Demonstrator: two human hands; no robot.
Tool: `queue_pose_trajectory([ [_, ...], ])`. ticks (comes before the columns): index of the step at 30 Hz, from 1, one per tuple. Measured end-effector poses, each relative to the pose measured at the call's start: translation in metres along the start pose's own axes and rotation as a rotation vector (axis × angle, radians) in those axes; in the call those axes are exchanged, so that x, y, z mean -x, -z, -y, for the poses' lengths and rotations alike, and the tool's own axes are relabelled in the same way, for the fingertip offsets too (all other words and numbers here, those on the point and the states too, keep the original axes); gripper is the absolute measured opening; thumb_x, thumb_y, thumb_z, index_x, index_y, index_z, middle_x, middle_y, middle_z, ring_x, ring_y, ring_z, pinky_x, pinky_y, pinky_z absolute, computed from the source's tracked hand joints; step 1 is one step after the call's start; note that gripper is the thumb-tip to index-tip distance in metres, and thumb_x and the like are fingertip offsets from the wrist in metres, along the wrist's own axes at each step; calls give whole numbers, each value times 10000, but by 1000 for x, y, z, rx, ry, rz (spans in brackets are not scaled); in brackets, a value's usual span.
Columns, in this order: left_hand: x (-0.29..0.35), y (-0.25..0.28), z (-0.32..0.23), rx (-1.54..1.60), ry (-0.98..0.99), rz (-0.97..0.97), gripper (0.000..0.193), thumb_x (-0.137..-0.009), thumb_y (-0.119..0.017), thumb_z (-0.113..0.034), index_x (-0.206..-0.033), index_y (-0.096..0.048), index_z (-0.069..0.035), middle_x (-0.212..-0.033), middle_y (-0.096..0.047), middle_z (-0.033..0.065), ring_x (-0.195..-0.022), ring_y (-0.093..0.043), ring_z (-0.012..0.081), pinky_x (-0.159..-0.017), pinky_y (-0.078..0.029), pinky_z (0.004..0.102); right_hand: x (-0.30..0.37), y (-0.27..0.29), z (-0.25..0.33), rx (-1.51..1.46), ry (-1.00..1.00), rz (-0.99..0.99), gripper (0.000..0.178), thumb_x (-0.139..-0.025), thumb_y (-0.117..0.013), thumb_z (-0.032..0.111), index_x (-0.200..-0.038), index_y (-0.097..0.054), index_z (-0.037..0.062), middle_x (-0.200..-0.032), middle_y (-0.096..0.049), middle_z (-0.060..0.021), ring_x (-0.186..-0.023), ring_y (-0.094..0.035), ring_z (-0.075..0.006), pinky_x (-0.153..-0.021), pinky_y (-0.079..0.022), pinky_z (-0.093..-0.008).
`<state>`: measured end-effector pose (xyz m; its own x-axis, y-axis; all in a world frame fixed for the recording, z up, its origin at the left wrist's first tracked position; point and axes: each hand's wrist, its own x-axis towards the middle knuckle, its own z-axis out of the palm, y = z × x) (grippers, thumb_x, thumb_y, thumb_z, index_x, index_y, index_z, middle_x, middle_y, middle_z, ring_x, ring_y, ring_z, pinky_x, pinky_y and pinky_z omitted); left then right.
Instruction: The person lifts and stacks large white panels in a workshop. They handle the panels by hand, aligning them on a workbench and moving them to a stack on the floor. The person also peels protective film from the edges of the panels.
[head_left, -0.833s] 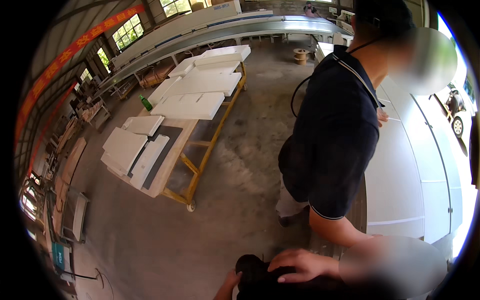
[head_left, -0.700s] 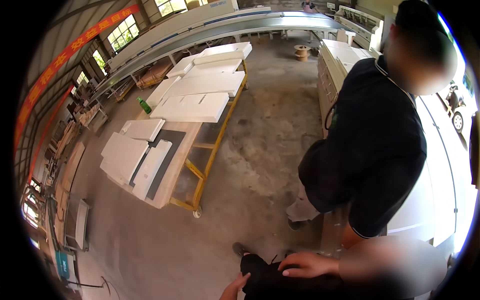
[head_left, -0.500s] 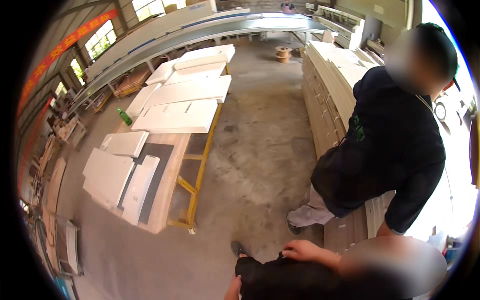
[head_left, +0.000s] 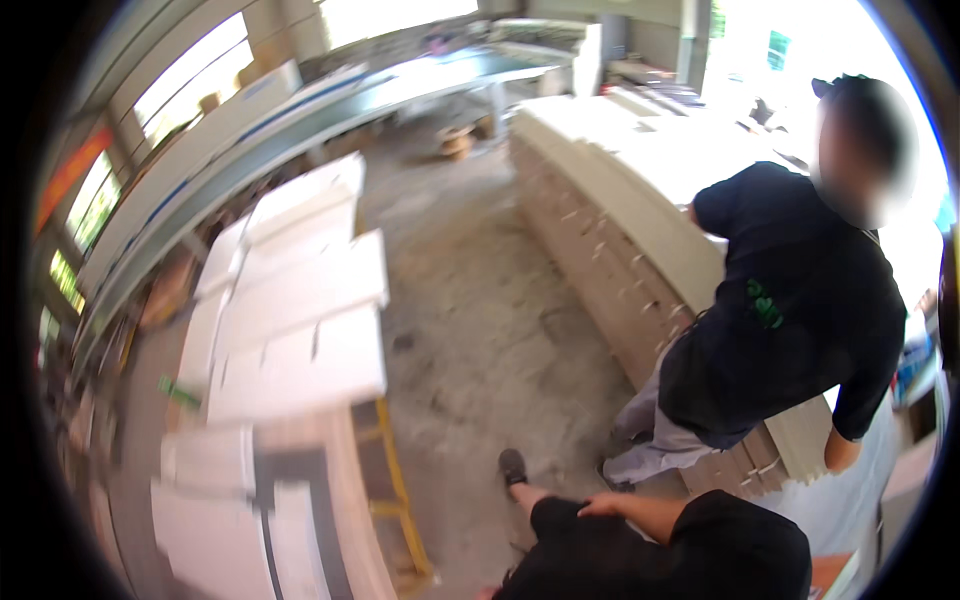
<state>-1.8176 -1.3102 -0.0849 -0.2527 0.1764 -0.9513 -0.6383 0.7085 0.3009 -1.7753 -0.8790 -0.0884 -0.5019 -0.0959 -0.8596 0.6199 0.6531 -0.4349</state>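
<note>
My right hand [head_left: 603, 504] rests on the black shorts [head_left: 575, 548] over my leg, fingers laid along the cloth and holding nothing. Only a sliver of my left hand [head_left: 488, 592] shows at the lower edge, beside the shorts; its fingers are hidden. My dark shoe [head_left: 512, 466] is on the concrete floor ahead. Close by on the right stands a co-worker [head_left: 800, 310] in a dark shirt and grey trousers, next to a long stack of pale boards [head_left: 620, 215]. One of the co-worker's arms reaches toward the stack; the other hangs down.
At left, white panels [head_left: 300, 300] lie in rows on a wooden top with a yellow wheeled frame [head_left: 395, 490]. A green bottle [head_left: 180, 392] stands beside them, blurred. Farther back are a long machine bed [head_left: 400, 85] and a wooden spool [head_left: 455, 142]. Concrete floor [head_left: 470, 300] runs between.
My view has swung right and the panels appear farther left and lower. The co-worker's far arm now shows reaching to the stack. My right hand stays on the shorts; my left has nearly left view.
</note>
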Motion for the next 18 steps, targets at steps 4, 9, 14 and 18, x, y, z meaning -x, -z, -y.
queue_pose_trajectory([
  [4,-37,72,-152,-66,-162,-121,362,-1005,-542,-352,-1244,-643,-100,-1047,-683,75,-902,-638,225,-769,-510,457,-93,55,26,-173,9,-126,841,-875,-565,742,-1383,-623,74,-1434,-581,-199,-1352,-519,-380,-1134,-390,-463],
  [9,-53,173,-317,-110,-235,-227,373,-1003,-558,-346,-1244,-646,-76,-1063,-690,88,-937,-641,230,-800,-511,445,-154,224,112,274,107,-82,660,-918,-587,610,-1235,-697,41,-1227,-693,-210,-1176,-629,-398,-1000,-484,-498],
  [14,-94,243,-439,-176,-250,-237,385,-1000,-574,-339,-1245,-649,-52,-1079,-696,100,-971,-644,236,-830,-511,433,-165,406,195,-86,131,-584,571,-935,-605,537,-1274,-653,81,-1167,-714,-178,-1097,-662,-386,-940,-517,-467],
  [18,-145,266,-543,-231,-247,-191,396,-998,-587,-335,-1246,-652,-33,-1093,-701,110,-998,-647,241,-855,-512,423,-195,488,211,-409,282,-791,548,-950,-593,522,-1257,-659,72,-1138,-718,-177,-1083,-660,-395,-936,-520,-455],
])
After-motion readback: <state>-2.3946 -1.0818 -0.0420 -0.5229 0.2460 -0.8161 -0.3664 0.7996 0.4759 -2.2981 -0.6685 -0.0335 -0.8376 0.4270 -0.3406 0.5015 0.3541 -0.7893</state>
